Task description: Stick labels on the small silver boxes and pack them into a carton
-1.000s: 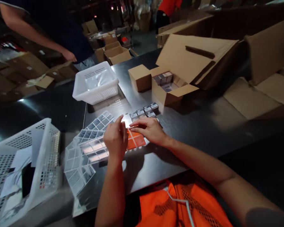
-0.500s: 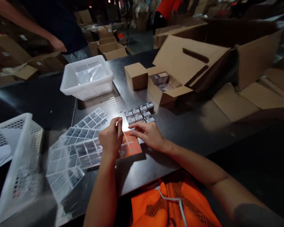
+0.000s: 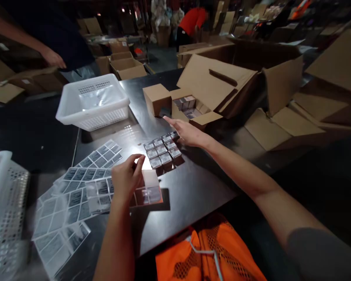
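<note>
My left hand (image 3: 128, 175) is over a label sheet (image 3: 98, 194), its thumb and forefinger pinched together; whatever is between them is too small to make out. Beyond that hand, the sheet's right end (image 3: 152, 194) shows pale and orange patches. My right hand (image 3: 188, 132) reaches out with fingers stretched, at the far right corner of a block of small boxes (image 3: 160, 151) with printed labels on top. Its lower fingers are partly hidden, and touching cannot be made out. More label sheets (image 3: 84, 174) lie fanned out left of my left hand.
An open carton (image 3: 179, 113) holding small boxes stands beyond my right hand, beside a brown box (image 3: 153, 97) and a large open carton (image 3: 210, 84). White baskets stand at the back (image 3: 107, 119) and left (image 3: 10, 218). Another person's hand (image 3: 54, 58) is at upper left.
My right hand has left the label sheet and moved away to the far side of the small boxes, uncovering more of them. My left hand stays pinched over the sheet. The view has shifted.
</note>
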`<move>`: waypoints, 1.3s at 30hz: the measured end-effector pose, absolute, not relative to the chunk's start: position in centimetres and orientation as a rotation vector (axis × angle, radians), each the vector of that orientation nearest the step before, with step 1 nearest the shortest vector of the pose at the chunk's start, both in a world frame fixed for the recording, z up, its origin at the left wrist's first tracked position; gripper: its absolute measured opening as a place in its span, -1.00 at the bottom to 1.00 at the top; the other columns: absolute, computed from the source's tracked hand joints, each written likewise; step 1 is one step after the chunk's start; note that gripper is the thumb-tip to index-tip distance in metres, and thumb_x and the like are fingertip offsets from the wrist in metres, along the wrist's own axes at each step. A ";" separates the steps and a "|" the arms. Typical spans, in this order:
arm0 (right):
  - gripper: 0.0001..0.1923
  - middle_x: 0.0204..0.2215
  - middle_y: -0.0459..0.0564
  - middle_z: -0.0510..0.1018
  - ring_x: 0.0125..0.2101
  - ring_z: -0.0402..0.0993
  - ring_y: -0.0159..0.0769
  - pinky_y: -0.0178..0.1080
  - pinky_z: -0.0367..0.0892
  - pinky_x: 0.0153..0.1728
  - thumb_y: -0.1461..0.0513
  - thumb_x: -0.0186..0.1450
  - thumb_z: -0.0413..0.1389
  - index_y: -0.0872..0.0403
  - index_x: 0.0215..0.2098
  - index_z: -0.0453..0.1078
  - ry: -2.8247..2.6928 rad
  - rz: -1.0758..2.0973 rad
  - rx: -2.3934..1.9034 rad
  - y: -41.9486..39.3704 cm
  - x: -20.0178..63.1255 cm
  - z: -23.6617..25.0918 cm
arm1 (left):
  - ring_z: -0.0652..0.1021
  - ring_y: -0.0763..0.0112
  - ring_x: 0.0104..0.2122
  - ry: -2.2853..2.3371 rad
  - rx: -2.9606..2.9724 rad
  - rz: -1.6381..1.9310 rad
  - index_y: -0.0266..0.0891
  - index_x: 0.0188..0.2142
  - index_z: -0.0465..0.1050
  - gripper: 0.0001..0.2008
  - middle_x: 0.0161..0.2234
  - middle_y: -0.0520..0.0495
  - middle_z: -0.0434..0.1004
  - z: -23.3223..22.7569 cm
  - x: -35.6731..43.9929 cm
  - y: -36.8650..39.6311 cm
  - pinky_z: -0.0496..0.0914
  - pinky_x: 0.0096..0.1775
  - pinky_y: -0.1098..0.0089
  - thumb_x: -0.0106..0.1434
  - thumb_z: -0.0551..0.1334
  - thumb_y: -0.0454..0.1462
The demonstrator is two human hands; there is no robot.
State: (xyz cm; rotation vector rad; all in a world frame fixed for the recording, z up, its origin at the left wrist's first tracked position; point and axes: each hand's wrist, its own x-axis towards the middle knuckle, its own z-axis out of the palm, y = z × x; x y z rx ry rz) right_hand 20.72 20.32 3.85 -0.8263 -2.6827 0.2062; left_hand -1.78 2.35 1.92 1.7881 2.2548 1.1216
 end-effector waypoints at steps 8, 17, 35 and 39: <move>-0.13 -0.12 0.15 0.56 -0.13 0.49 -0.06 -0.02 0.39 -0.02 0.46 0.19 0.15 0.17 0.42 -0.02 -2.475 0.048 -0.837 19.2 19.6 4.7 | 0.28 0.49 -0.71 1.802 1.532 1.250 -0.23 -0.05 0.59 -0.44 -0.64 0.05 0.47 2.4 -1.1 1.7 0.15 -0.55 0.43 0.39 -0.01 0.08; -0.60 0.06 0.08 0.42 0.12 0.39 -0.15 -0.02 0.42 0.11 0.23 0.35 0.20 -0.10 0.13 0.28 -2.256 0.237 -0.153 10.7 17.7 3.0 | 0.21 0.67 -0.66 1.819 1.407 1.410 -0.18 -0.02 0.56 -0.42 -0.31 0.00 0.58 2.2 -0.9 2.2 0.11 -0.62 0.52 -0.04 0.49 -0.04; -0.40 -0.49 -0.22 0.49 -0.07 0.58 -0.22 -0.24 0.56 -0.21 0.25 0.12 0.36 -0.01 0.03 0.20 -1.453 1.735 -0.660 9.7 20.3 5.0 | 0.21 0.66 -0.65 1.770 1.763 1.312 -0.13 -0.03 0.58 -0.51 -0.34 0.05 0.60 2.3 0.9 1.7 0.08 -0.62 0.54 0.01 0.48 -0.17; -0.37 -0.50 -0.23 0.48 -0.09 0.58 -0.20 -0.28 0.55 -0.29 0.24 0.10 0.36 -0.02 0.02 0.16 -1.443 1.715 -0.698 9.6 20.0 4.9 | 0.44 0.53 -0.51 1.789 1.808 1.286 -0.12 -0.01 0.57 -0.50 -0.29 0.02 0.64 2.1 0.9 1.6 0.22 -0.54 0.53 0.01 0.48 -0.21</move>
